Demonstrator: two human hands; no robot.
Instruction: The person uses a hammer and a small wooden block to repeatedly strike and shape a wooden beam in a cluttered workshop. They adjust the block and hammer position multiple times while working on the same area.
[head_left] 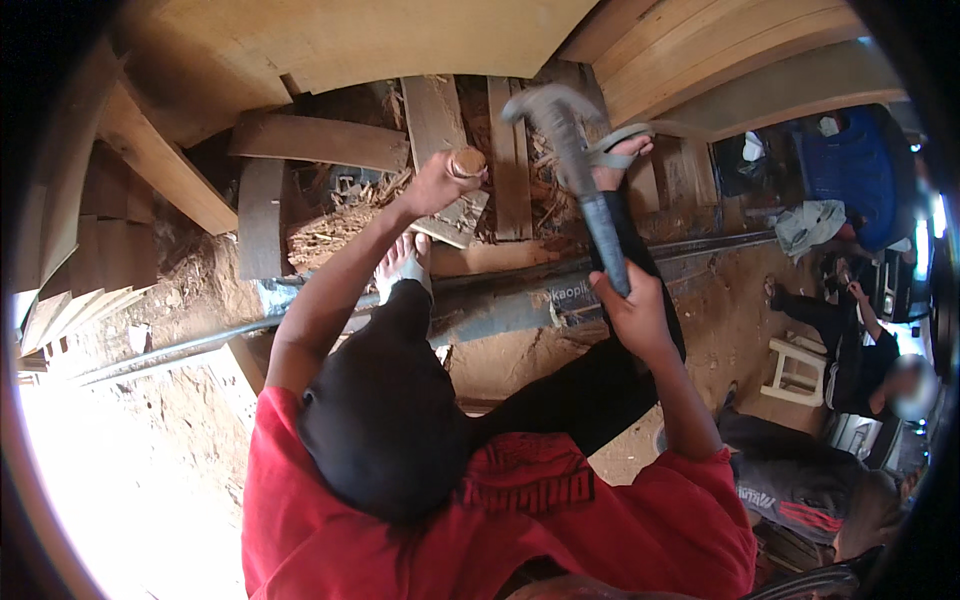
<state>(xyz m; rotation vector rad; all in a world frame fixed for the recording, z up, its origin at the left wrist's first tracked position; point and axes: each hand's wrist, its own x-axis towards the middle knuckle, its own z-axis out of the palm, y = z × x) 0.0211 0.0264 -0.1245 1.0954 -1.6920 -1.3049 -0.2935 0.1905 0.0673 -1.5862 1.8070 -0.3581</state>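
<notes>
My right hand (640, 308) is wrapped round the blue lower grip of a claw hammer (603, 235). The hammer is raised, its slightly blurred metal head pointing away from me. My left hand (438, 186) is closed round a thick wooden handle (467, 163), whose round brown end faces up; the rest of that tool is hidden. Just under this fist lies a short piece of wood (462, 220), and I cannot tell whether the tool touches it. The hammer head is to the right of the wooden handle and apart from it.
Wood chips (335, 235) and loose boards (320, 142) cover the ground ahead. Large panels (380, 40) stand beyond. My sandalled foot (618, 150) and my other foot (405, 262) are near the work. Rightward are a white stool (797, 370), a blue chair (850, 165) and other people.
</notes>
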